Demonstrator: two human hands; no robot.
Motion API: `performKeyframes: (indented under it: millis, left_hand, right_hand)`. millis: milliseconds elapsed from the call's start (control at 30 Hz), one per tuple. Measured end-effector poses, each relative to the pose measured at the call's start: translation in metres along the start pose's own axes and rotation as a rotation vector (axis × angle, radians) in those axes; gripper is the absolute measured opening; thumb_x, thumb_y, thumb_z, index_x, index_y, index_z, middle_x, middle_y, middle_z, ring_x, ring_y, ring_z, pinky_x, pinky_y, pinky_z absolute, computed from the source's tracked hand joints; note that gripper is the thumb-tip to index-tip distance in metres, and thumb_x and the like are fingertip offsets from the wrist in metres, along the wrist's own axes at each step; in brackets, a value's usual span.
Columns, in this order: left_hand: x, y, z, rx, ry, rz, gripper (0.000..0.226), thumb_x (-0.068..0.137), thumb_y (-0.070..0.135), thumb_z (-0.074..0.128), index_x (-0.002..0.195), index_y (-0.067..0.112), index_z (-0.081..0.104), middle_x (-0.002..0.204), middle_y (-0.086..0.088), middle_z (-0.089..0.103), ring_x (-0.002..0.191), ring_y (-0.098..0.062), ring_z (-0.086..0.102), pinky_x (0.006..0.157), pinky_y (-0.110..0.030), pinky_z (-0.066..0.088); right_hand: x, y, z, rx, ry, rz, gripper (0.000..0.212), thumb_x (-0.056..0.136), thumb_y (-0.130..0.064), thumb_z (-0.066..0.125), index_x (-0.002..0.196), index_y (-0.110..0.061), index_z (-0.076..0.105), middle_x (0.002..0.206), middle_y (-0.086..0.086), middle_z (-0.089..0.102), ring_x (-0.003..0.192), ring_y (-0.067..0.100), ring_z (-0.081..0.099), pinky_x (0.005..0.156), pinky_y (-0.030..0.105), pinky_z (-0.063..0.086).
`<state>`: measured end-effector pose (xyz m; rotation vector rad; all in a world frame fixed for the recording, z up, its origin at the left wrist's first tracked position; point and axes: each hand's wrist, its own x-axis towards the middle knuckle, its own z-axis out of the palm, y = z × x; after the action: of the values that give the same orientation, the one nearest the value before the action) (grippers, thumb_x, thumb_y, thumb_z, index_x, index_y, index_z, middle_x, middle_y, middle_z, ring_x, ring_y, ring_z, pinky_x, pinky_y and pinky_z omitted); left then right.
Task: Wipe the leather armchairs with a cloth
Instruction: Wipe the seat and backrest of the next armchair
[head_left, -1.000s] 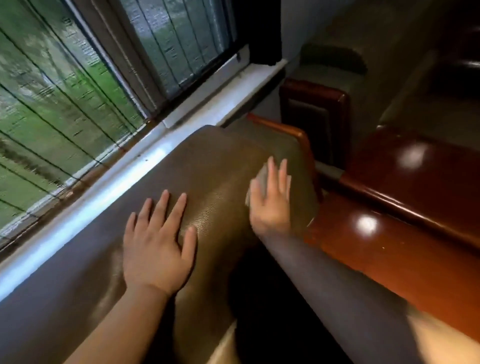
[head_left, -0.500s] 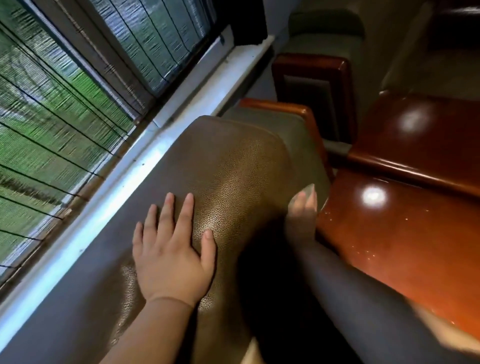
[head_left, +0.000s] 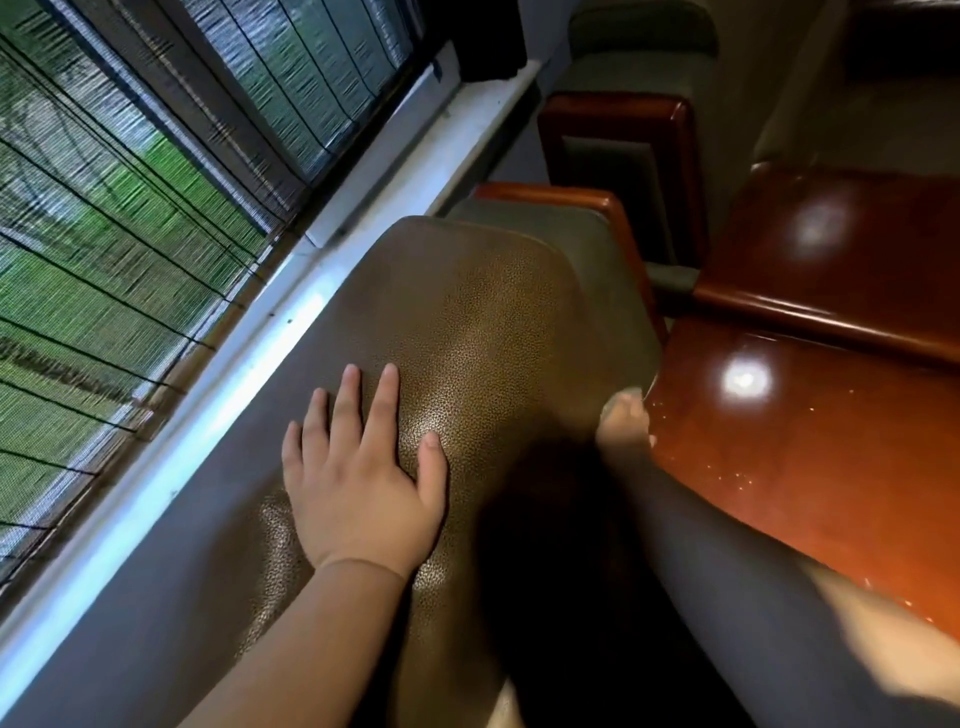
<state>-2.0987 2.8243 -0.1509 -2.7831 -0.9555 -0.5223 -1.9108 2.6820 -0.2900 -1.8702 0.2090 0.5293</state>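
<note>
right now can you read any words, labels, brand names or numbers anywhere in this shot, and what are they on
None: no text, label, brand or number shows anywhere in the head view.
The leather armchair back, the glossy wooden table, the window blind and the white sill all look unmarked.
The left hand and right hand carry nothing printed.

Left hand (head_left: 358, 478) on armchair back (head_left: 467, 322), window (head_left: 130, 182) left, table (head_left: 810, 457) right

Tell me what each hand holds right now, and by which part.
The left hand holds nothing; it rests flat on the armchair's leather back. The right hand is mostly hidden over the back's far side, so no cloth or hold can be told.
</note>
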Motion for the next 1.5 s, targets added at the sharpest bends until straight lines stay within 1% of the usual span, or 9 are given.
performKeyframes:
  millis: [267, 467, 633, 867, 1033, 1167, 1267, 1367, 1500]
  left_hand:
    - [0.001, -0.002, 0.004, 0.007, -0.014, 0.003, 0.070, 0.095, 0.060, 0.041, 0.159, 0.030, 0.045, 0.165, -0.007, 0.042, 0.152, -0.038, 0.035, 0.126, -0.056, 0.021]
    - [-0.002, -0.003, 0.004, 0.014, -0.010, -0.010, 0.071, 0.095, 0.060, 0.040, 0.158, 0.030, 0.046, 0.165, -0.007, 0.043, 0.151, -0.038, 0.036, 0.126, -0.056, 0.021]
    - [0.004, -0.002, 0.004, 0.016, -0.013, 0.001, 0.071, 0.094, 0.060, 0.040, 0.158, 0.030, 0.046, 0.165, -0.007, 0.043, 0.151, -0.038, 0.036, 0.126, -0.056, 0.021]
    - [-0.001, -0.002, 0.003, 0.017, -0.033, 0.000, 0.071, 0.095, 0.061, 0.039, 0.159, 0.031, 0.045, 0.166, -0.006, 0.042, 0.152, -0.037, 0.034, 0.126, -0.055, 0.020]
    - [0.002, -0.003, 0.004, 0.012, -0.027, -0.011, 0.071, 0.094, 0.062, 0.039, 0.159, 0.031, 0.045, 0.166, -0.006, 0.042, 0.152, -0.037, 0.035, 0.126, -0.056, 0.020]
    - [0.001, -0.002, 0.004, 0.005, -0.022, -0.004, 0.071, 0.094, 0.062, 0.039, 0.158, 0.032, 0.045, 0.165, -0.006, 0.042, 0.152, -0.037, 0.035, 0.126, -0.055, 0.020]
    - [0.004, -0.002, 0.004, 0.003, -0.016, -0.005, 0.072, 0.094, 0.063, 0.039, 0.159, 0.032, 0.045, 0.166, -0.006, 0.041, 0.152, -0.037, 0.034, 0.126, -0.055, 0.019]
    - [0.002, -0.004, 0.004, 0.010, -0.032, -0.009, 0.072, 0.094, 0.064, 0.038, 0.159, 0.033, 0.044, 0.167, -0.005, 0.040, 0.153, -0.036, 0.033, 0.127, -0.055, 0.018]
    - [0.001, -0.002, 0.005, 0.002, -0.046, -0.018, 0.073, 0.093, 0.064, 0.038, 0.159, 0.034, 0.043, 0.167, -0.005, 0.040, 0.153, -0.036, 0.033, 0.127, -0.055, 0.018]
  right_hand:
    - [-0.074, 0.005, 0.030, -0.238, -0.095, -0.692, 0.050, 0.114, -0.031, 0.014, 0.162, -0.018, 0.006, 0.166, 0.031, 0.016, 0.156, 0.045, 0.012, 0.128, 0.053, 0.012]
    - [0.023, -0.002, 0.018, -0.154, 0.025, -0.071, 0.067, 0.109, -0.046, 0.019, 0.162, -0.006, 0.024, 0.169, 0.021, 0.021, 0.156, 0.038, 0.021, 0.128, 0.046, 0.016]
    - [-0.097, -0.037, 0.039, -0.256, 0.006, -1.061, 0.048, 0.112, -0.036, 0.019, 0.159, -0.022, 0.019, 0.170, 0.025, 0.010, 0.154, 0.054, 0.003, 0.125, 0.059, 0.005]
    - [-0.004, 0.037, 0.031, -0.220, 0.096, -0.282, 0.103, 0.093, -0.072, 0.002, 0.155, 0.004, 0.031, 0.166, 0.024, 0.025, 0.149, 0.044, 0.032, 0.123, 0.049, 0.030]
    - [-0.154, 0.007, 0.060, -0.198, -0.013, -0.842, 0.070, 0.112, -0.046, 0.016, 0.162, 0.003, 0.016, 0.170, 0.024, 0.007, 0.159, 0.041, -0.002, 0.130, 0.046, 0.005]
    - [-0.094, 0.029, 0.041, -0.442, 0.099, -0.973, 0.058, 0.111, -0.020, 0.029, 0.164, -0.005, 0.010, 0.163, 0.038, 0.016, 0.152, 0.058, 0.012, 0.122, 0.067, 0.020]
    - [-0.022, 0.032, 0.031, -0.170, 0.364, -0.432, 0.047, 0.110, -0.043, 0.001, 0.146, -0.069, -0.013, 0.157, 0.018, 0.047, 0.148, 0.029, 0.042, 0.122, 0.040, 0.034]
    - [-0.042, 0.015, 0.043, -0.108, 0.314, -0.294, 0.070, 0.098, -0.062, -0.010, 0.162, -0.036, 0.002, 0.155, 0.028, 0.044, 0.143, 0.041, 0.047, 0.127, 0.033, 0.016]
    - [-0.158, 0.027, 0.080, -0.328, 0.168, -0.936, 0.046, 0.115, -0.020, 0.020, 0.155, 0.004, 0.021, 0.161, 0.041, 0.020, 0.147, 0.065, 0.019, 0.125, 0.062, 0.015]
